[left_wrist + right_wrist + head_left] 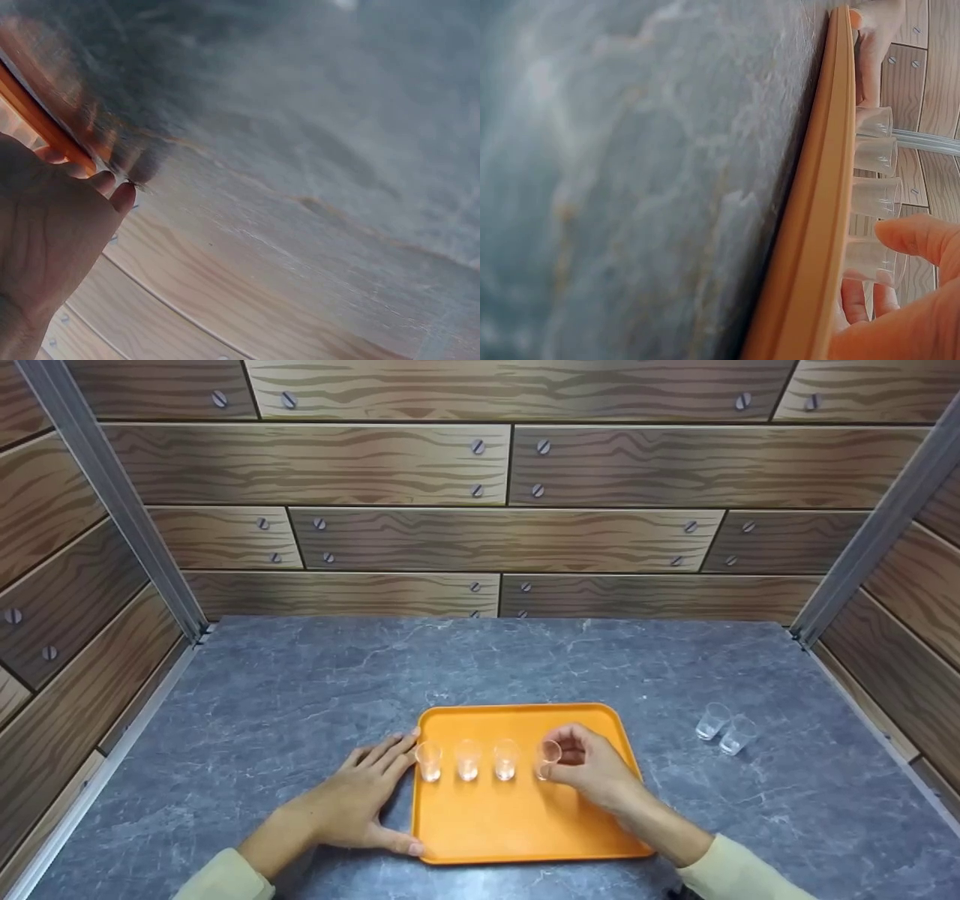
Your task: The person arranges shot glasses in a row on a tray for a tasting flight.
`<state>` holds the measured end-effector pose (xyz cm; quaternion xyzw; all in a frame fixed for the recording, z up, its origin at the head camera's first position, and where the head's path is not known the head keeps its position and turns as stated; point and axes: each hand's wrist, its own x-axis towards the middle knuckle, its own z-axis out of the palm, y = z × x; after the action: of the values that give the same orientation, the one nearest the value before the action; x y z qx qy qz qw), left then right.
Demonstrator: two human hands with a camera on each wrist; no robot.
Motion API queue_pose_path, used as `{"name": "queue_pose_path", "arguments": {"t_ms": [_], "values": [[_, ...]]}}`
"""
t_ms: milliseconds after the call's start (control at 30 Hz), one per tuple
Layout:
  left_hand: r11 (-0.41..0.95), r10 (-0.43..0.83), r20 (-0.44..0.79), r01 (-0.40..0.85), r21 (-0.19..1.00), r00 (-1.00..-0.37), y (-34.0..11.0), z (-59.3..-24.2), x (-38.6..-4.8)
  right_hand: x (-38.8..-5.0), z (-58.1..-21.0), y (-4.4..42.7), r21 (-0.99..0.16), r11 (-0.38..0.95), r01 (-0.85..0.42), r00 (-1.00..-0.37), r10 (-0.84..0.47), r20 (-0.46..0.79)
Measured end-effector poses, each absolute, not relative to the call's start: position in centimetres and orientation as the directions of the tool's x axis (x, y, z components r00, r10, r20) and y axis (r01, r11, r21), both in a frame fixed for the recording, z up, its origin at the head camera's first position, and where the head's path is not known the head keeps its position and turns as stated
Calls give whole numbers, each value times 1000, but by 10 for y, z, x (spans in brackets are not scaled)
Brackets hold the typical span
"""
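An orange tray (517, 829) lies on the table, with a row of small clear shot glasses standing on it. My right hand (592, 769) holds the rightmost glass (548, 757) between thumb and fingers; in the right wrist view this glass (866, 259) appears upright at the tray surface. To its left stand three more, a near one (506, 760), a middle one (468, 760) and one at the far left (430, 761). Along the tray's left edge rests my left hand (364, 795), fingers spread, fingertips and thumb touching the rim.
Two more clear glasses, a left one (712, 721) and a right one (739, 735), stand close together on the grey marbled table (300, 682) right of the tray. Wood-patterned walls (397, 536) and metal corner posts (874, 525) enclose the back and sides.
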<state>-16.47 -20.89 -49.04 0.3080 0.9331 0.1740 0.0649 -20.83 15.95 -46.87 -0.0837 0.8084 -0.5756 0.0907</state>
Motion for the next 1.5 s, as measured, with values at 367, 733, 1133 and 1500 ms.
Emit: {"name": "queue_pose_path", "arguments": {"t_ms": [367,733,1133,1500], "values": [[753,594,-7,553,355,-804,-208,-491,-164,-205,-467,159,-949,315,-12,-971,-231,-65],[751,600,-6,561,347,-800,-208,-488,-165,-206,-468,162,-957,290,-21,-976,-214,-43],[754,597,-17,554,354,-802,-207,-489,-165,-200,-463,170,-950,312,-26,-976,-215,-44],[742,603,3,563,364,-798,-208,-490,-165,-195,-464,182,-956,289,-43,-975,-222,-23]]}}
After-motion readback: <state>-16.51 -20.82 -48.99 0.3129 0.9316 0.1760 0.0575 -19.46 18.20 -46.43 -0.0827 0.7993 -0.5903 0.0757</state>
